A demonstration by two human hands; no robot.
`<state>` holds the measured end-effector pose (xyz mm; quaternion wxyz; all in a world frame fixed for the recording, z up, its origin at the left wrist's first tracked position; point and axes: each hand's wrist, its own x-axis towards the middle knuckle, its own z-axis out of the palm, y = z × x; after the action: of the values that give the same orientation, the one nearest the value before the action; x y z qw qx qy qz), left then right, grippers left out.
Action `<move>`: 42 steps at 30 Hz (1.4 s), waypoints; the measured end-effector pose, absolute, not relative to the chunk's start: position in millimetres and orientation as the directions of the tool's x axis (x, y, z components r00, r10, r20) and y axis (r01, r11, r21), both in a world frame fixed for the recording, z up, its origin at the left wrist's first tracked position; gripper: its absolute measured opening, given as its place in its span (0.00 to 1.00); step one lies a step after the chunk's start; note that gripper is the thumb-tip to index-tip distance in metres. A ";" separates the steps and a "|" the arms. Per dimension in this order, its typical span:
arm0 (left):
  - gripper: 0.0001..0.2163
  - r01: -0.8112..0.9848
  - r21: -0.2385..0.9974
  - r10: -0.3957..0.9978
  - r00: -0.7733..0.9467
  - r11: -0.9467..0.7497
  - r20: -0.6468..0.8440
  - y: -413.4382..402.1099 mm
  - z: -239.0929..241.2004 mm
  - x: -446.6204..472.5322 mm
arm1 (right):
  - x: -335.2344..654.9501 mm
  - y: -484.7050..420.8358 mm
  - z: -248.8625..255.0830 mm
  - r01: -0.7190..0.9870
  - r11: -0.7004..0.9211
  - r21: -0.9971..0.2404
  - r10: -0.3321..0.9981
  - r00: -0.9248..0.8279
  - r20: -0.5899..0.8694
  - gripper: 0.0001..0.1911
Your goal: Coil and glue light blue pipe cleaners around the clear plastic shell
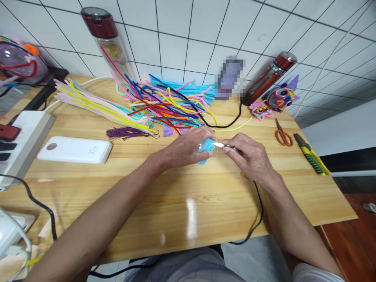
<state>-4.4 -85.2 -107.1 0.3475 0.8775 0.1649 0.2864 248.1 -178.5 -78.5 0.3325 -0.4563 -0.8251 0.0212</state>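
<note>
On the pale wooden table (188,207), toward the wall, a loose heap of coloured pipe cleaners (164,103), with a purple tassel (126,133) at its near edge. Left of that, a white power bank (75,149) lying flat, beside a white power strip (26,135). Behind the heap, a tall red-capped bottle (107,43), tilted; farther right, a second bottle (268,78), tilted too. At the right, orange-handled scissors (283,136) and yellow-green pliers (311,158), near a multicoloured pipe-cleaner figure (282,97).

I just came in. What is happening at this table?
A person works at a wooden table. The left hand holds a small light-blue fuzzy piece, and the right hand holds a thin metal tool with its tip at that piece. A heap of coloured pipe cleaners lies behind the hands. Orange scissors and pliers lie to the right, a white power bank to the left.
</note>
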 end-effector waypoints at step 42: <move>0.17 0.084 0.738 0.502 0.783 -0.669 0.367 -85.3 -105.4 -5.1 | 251.2 -177.1 -83.8 0.728 0.545 -0.416 0.809 -0.325 0.490 0.12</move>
<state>-5.1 -85.3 -105.4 0.3700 0.8687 0.1687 0.2829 251.2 -177.1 -83.8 0.3368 -0.4731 -0.8118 0.0601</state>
